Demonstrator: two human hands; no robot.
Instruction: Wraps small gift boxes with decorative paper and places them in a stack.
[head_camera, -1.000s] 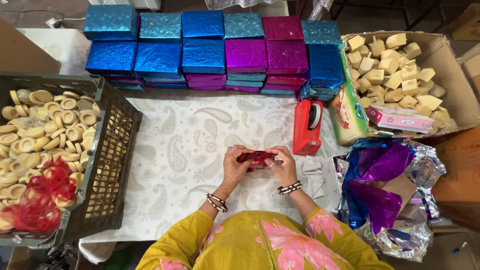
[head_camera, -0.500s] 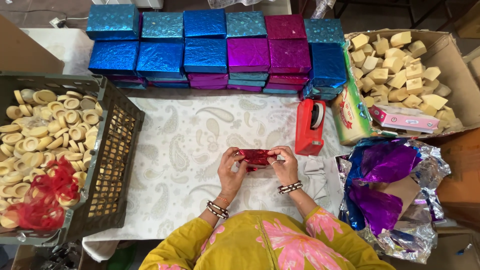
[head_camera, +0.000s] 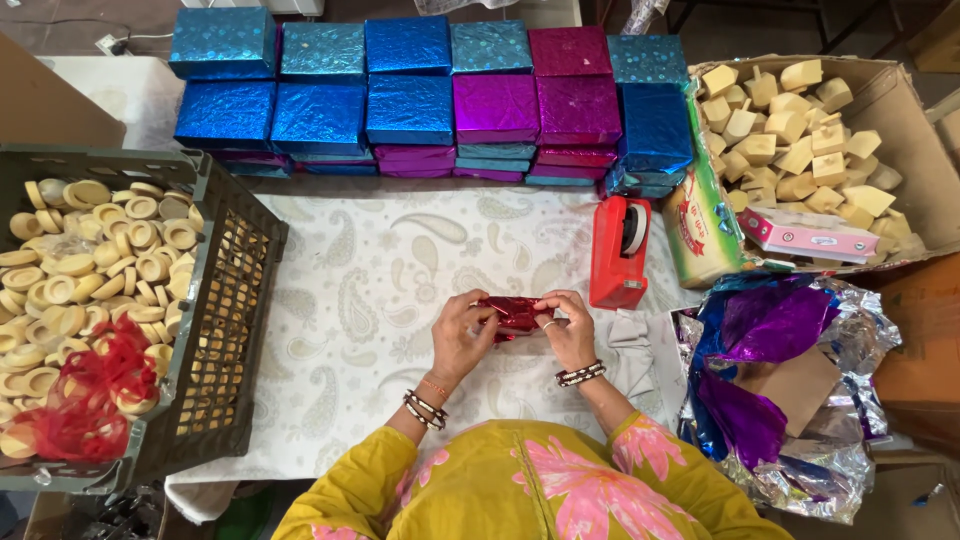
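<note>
- Red foil packet (head_camera: 512, 313): held just above the counter (head_camera: 360, 300), near its front edge.
- Left hand (head_camera: 462, 335), right hand (head_camera: 568, 328): my fingers pinch opposite ends.
- Judged light, crinkly, tear-prone; grip folded ends.

Bare tablecloth (head_camera: 370, 290) ahead and left of my hands: free passage. Right blocked by red tape dispenser (head_camera: 620, 252); left bounded by crate (head_camera: 235, 300); far edge by foil-wrapped boxes (head_camera: 420, 100).

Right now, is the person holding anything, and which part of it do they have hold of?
Yes: a small red foil-wrapped piece, pinched at its two ends, the left hand on the left end and the right hand on the right.
</note>
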